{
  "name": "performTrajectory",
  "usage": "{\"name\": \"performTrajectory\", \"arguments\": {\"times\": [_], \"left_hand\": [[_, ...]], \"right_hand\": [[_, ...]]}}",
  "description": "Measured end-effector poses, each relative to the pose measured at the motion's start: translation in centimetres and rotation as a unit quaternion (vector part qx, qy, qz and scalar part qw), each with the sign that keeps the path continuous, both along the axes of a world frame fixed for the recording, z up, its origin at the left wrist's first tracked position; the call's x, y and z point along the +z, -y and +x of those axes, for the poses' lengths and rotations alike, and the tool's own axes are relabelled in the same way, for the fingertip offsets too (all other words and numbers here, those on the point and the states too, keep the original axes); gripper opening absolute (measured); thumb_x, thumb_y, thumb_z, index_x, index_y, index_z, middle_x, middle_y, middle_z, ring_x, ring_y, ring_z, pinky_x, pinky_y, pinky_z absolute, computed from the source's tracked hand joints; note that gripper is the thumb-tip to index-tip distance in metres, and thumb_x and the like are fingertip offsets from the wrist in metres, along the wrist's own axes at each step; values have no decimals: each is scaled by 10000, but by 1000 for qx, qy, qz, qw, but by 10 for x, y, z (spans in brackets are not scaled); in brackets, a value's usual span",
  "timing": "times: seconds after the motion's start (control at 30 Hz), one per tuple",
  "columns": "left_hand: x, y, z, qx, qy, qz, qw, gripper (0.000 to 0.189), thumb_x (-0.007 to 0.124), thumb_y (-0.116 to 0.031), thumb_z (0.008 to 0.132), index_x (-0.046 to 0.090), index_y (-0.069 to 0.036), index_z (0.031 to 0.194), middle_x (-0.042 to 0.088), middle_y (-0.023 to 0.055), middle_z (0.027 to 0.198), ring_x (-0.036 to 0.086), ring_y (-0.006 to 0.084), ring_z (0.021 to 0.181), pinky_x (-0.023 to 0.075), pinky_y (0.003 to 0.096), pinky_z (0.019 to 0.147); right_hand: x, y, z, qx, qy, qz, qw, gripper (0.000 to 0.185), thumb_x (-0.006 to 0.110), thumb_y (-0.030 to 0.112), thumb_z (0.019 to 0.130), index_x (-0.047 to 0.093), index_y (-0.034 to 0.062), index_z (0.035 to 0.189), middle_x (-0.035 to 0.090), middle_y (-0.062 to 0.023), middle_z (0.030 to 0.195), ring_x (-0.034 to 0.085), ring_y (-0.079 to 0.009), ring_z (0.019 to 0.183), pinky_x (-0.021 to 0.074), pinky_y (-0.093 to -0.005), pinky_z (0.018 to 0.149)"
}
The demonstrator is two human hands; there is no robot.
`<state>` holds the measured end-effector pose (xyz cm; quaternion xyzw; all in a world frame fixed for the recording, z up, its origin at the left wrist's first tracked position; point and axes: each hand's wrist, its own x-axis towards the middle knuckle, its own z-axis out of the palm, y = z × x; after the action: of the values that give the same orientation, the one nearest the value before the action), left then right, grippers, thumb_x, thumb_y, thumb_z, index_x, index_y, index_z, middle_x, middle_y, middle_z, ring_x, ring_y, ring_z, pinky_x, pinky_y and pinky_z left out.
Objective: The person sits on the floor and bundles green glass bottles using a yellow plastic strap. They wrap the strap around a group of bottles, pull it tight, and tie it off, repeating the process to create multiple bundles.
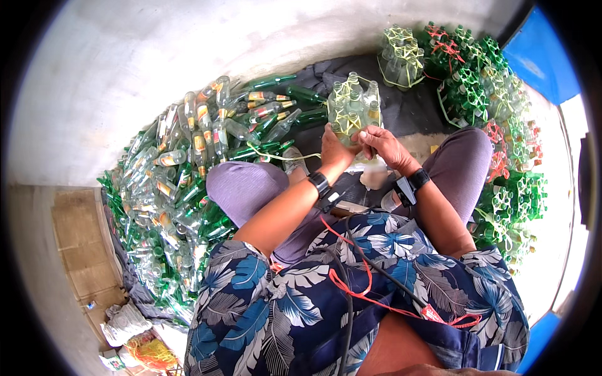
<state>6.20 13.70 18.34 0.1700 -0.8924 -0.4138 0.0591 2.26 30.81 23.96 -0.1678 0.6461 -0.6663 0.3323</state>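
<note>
A bundle of clear glass bottles point(354, 104) stands upright in front of me, with pale yellow-green plastic twine point(349, 123) laced around the necks. My left hand point(337, 149) is against the near left side of the bundle. Close beside it, my right hand point(382, 144) has bent fingers at the bundle's near edge, thumb and forefinger close together. The fingertips of both hands nearly meet; whether they pinch the twine there cannot be told. A loose length of the same twine point(282, 156) runs left from the hands over the bottles by my knee.
Loose green and clear bottles point(200, 141) lie heaped on the left along the wall. Tied bottle bundles point(463, 96) stand at the right, some with red twine; one clear bundle point(401, 58) stands apart on dark sheeting point(409, 110). Tangled twine point(150, 352) lies lower left. My knees flank the bundle.
</note>
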Motion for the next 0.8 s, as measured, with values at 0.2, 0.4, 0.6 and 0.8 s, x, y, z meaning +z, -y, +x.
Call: {"name": "performTrajectory", "arguments": {"times": [0.2, 0.4, 0.6, 0.8], "left_hand": [[8, -11, -5, 49, 6, 12, 999, 804, 876, -412, 675, 449, -3, 1220, 612, 232, 1159, 630, 398, 1096, 504, 479, 926], [6, 0, -13, 44, 34, -15, 998, 852, 882, -388, 624, 433, 3, 1233, 601, 228, 1189, 599, 399, 1148, 497, 481, 939], [4, 24, -23, 0, 109, -28, 994, 1010, 883, -395, 655, 351, 31, 1401, 549, 216, 1356, 561, 355, 1261, 488, 455, 1007], [5, 25, -23, 1, 88, -21, 996, 1051, 875, -397, 654, 318, 26, 1439, 515, 227, 1398, 529, 369, 1289, 483, 470, 1008]], "right_hand": [[-17, 7, 0, -50, 158, -140, 976, 301, 512, 306, 1065, 598, 38, 961, 564, -15, 757, 558, -107, 651, 469, -264, 631], [-30, 2, -1, -59, 81, -43, 994, 349, 488, 314, 1065, 500, 100, 790, 463, 11, 671, 410, -82, 538, 348, -252, 490], [-22, 20, 12, -56, 125, -44, 990, 332, 526, 333, 1044, 490, 128, 785, 393, 50, 650, 322, -67, 532, 277, -242, 463], [-15, 21, 19, -45, 170, -62, 982, 322, 531, 325, 1045, 470, 139, 790, 389, 48, 666, 303, -64, 533, 248, -244, 466]]}}
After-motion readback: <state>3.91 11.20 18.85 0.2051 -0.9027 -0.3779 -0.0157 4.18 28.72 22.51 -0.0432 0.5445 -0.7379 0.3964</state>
